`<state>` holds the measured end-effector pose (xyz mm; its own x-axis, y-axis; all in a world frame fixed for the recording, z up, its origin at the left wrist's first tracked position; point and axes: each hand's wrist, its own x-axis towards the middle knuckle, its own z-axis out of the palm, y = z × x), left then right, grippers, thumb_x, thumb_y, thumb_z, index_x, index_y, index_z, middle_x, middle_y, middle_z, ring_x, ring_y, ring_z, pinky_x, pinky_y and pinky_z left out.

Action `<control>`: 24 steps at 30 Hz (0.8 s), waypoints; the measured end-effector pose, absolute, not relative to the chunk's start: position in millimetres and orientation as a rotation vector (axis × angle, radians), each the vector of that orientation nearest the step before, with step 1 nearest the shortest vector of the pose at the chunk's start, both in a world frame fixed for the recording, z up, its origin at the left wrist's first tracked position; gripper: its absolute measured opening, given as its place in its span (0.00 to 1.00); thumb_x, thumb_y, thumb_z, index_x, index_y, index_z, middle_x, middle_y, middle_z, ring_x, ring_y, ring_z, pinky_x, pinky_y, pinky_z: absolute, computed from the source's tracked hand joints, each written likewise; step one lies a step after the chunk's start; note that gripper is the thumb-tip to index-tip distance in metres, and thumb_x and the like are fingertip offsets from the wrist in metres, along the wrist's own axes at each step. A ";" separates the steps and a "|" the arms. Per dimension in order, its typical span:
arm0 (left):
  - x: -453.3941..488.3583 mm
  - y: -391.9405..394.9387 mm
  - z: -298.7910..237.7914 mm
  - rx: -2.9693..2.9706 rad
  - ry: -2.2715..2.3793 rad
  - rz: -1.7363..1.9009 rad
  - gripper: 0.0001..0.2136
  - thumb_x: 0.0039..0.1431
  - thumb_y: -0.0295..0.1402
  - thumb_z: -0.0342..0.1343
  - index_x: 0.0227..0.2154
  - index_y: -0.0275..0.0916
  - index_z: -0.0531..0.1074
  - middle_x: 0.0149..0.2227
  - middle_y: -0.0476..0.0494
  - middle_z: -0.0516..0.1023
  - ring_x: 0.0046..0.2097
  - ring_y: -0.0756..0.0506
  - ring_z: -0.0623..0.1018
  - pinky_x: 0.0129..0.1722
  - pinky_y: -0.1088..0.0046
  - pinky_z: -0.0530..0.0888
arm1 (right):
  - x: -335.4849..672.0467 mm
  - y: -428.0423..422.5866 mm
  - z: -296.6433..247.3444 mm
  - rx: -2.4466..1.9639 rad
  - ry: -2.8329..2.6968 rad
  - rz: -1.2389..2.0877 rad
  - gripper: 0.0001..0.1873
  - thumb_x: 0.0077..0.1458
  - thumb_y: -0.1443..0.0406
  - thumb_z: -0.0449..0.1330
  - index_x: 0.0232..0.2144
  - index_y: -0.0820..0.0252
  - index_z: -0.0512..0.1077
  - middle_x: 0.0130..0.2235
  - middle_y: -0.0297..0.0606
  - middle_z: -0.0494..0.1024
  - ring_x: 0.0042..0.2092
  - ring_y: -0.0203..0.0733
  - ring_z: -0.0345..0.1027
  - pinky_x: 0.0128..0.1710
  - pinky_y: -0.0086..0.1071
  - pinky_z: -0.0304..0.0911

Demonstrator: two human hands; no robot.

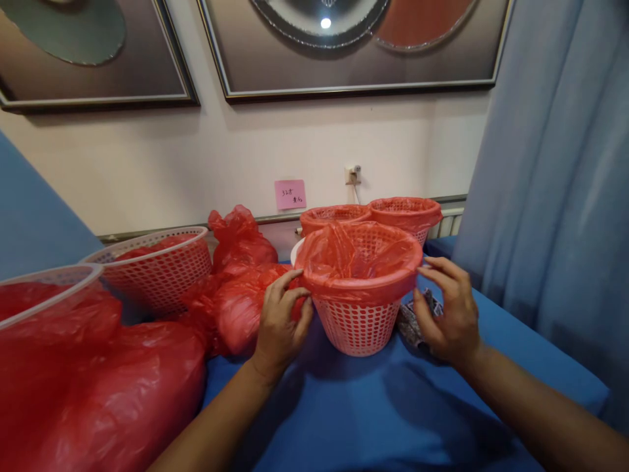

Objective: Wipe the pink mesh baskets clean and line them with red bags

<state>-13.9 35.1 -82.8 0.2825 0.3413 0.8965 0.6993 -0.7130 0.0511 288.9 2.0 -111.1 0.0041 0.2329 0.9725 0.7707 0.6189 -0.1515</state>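
Note:
A white perforated plastic basket [358, 328] stands upright in front of me, lined with a red plastic bag [363, 283] folded over its rim. My left hand [284, 321] is at the left side of the rim, fingers bent and apart, fingertips at the bag's folded edge. On the opposite side my right hand [449, 311] is open, thumb and fingers spread beside the rim. Whether its fingertips touch the bag is hard to tell. A crumpled grey patterned item [413, 324] lies behind the right hand, partly hidden by it.
Blue cloth [354, 419] covers the table. Two more lined baskets [405, 208] stand behind. Filled red bags [246, 301] and white baskets [162, 275] crowd the left. A pink note [289, 195] and a wall socket [352, 175] are on the wall; a blue curtain [555, 164] hangs at right.

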 end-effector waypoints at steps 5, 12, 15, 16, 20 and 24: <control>-16.3 42.5 -76.7 -2.219 -1.042 -1.511 0.10 0.65 0.25 0.53 0.46 0.41 0.71 0.57 0.37 0.76 0.60 0.39 0.76 0.60 0.51 0.74 | 232.2 -15.5 -70.6 -0.766 -1.898 -0.471 0.30 0.62 0.74 0.54 0.65 0.57 0.59 0.58 0.47 0.75 0.59 0.53 0.68 0.58 0.52 0.62; -23.2 52.6 -66.0 -2.259 -1.201 -1.568 0.22 0.61 0.23 0.52 0.58 0.39 0.68 0.57 0.36 0.77 0.57 0.40 0.78 0.57 0.55 0.77 | 262.8 37.5 -79.1 -0.799 -1.775 -0.363 0.17 0.52 0.76 0.51 0.39 0.55 0.71 0.36 0.36 0.79 0.40 0.46 0.73 0.47 0.45 0.63; -24.2 51.3 -61.4 -2.261 -1.168 -1.599 0.18 0.63 0.24 0.52 0.54 0.40 0.71 0.57 0.37 0.77 0.59 0.41 0.77 0.59 0.56 0.76 | 298.8 53.0 -84.5 -0.893 -1.604 -0.324 0.17 0.47 0.76 0.50 0.34 0.55 0.71 0.36 0.36 0.78 0.40 0.47 0.73 0.47 0.45 0.64; -24.0 51.0 -59.3 -2.266 -1.150 -1.593 0.16 0.64 0.24 0.52 0.53 0.40 0.72 0.57 0.37 0.77 0.60 0.41 0.77 0.59 0.57 0.76 | 305.8 53.1 -84.9 -0.930 -1.554 -0.327 0.18 0.46 0.76 0.50 0.36 0.55 0.72 0.39 0.38 0.79 0.44 0.49 0.74 0.49 0.46 0.64; -23.3 55.9 -44.3 -2.349 -1.012 -1.440 0.13 0.67 0.27 0.54 0.51 0.41 0.75 0.56 0.38 0.78 0.58 0.42 0.77 0.60 0.58 0.76 | 297.9 31.9 -81.6 -0.883 -1.573 -0.349 0.26 0.48 0.76 0.51 0.48 0.54 0.71 0.52 0.43 0.78 0.56 0.53 0.71 0.56 0.52 0.63; -21.7 66.8 -14.0 -2.484 -0.792 -1.064 0.11 0.70 0.29 0.53 0.49 0.41 0.78 0.52 0.39 0.81 0.52 0.42 0.80 0.53 0.61 0.78 | 265.2 11.1 -80.8 -0.786 -1.714 -0.327 0.26 0.54 0.76 0.52 0.53 0.54 0.69 0.51 0.42 0.78 0.55 0.51 0.72 0.57 0.50 0.64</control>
